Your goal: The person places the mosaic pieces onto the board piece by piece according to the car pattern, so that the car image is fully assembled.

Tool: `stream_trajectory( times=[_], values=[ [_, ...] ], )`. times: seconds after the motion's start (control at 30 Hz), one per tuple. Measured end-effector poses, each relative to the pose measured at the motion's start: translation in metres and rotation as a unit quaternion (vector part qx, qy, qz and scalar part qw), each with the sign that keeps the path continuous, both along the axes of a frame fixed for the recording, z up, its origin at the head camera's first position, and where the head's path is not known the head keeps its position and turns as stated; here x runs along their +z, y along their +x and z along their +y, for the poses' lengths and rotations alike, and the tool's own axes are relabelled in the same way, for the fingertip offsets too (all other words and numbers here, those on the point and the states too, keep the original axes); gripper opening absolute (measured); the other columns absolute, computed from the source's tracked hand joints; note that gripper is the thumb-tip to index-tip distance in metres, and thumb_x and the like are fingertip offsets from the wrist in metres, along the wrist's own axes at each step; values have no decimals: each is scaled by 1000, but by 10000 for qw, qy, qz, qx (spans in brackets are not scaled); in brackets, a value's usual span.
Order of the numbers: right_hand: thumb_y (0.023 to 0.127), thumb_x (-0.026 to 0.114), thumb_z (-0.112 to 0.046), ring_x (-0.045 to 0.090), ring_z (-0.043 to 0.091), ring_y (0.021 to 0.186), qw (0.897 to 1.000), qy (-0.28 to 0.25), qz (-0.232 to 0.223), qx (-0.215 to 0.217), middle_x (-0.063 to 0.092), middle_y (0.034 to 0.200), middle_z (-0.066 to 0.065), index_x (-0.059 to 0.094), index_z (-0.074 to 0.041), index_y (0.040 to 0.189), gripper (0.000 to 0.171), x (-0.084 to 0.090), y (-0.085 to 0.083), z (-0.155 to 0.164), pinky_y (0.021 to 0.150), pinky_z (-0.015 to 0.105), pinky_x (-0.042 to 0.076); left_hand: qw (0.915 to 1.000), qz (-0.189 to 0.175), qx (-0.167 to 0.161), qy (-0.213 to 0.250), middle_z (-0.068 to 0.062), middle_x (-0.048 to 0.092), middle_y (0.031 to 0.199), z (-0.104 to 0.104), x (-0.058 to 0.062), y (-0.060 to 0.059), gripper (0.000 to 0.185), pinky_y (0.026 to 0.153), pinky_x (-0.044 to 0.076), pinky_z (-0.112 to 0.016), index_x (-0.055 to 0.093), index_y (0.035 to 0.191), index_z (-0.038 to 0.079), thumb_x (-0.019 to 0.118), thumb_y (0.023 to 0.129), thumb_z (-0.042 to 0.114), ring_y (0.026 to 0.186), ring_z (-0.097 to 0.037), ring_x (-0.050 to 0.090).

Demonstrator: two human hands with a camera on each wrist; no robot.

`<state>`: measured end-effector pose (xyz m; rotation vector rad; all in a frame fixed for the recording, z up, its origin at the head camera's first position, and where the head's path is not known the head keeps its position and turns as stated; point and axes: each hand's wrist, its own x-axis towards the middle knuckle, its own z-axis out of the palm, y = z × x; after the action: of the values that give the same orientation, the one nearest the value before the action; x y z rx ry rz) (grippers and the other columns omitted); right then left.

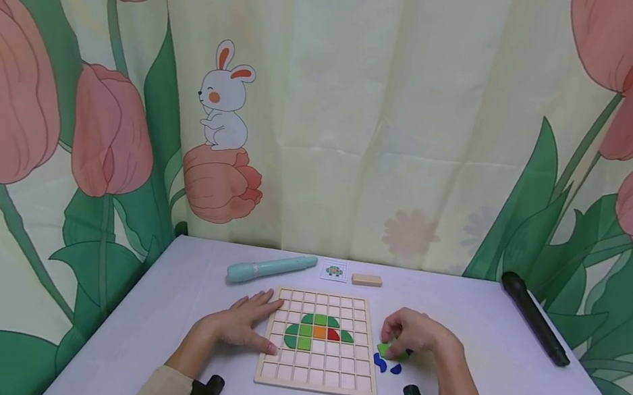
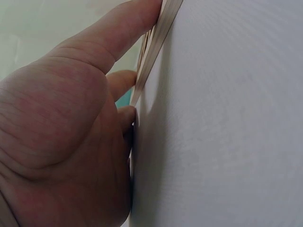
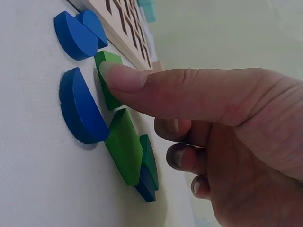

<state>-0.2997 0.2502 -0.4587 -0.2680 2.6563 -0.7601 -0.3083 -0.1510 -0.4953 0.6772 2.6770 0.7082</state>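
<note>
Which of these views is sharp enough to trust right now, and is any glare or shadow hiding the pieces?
Head view: even, soft light, no glare, wide-angle bending at the edges; the grid board is sharp. Left wrist view: dim and soft, the left hand fills the frame and shades the table. Right wrist view: the right hand and green piece are fairly crisp, the background is blurred.

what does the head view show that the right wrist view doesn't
Only the head view shows the left hand resting flat against the left edge of the wooden grid board, the green, orange and red pieces already set in it, the teal pen, the small picture card, the wooden block and the black cylinder.

Only the right wrist view shows the thumb pressing on a green piece, and how the loose pieces overlap.

Both show the right hand over the loose green and blue pieces beside the board.
</note>
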Motion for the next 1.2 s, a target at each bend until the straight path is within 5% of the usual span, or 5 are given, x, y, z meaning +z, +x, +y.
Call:
stream_trajectory(
  times=[1.2],
  values=[
    [80, 88, -6, 55, 19, 86, 9989, -270, 353, 169, 59, 84, 3, 66, -15, 90, 26, -5, -5, -13, 73, 35, 42, 9999, 33, 107, -8, -9, 13, 176, 2, -2, 2, 109, 132, 6, -57, 32, 165, 23, 79, 77, 67, 164, -31, 7]
  ],
)
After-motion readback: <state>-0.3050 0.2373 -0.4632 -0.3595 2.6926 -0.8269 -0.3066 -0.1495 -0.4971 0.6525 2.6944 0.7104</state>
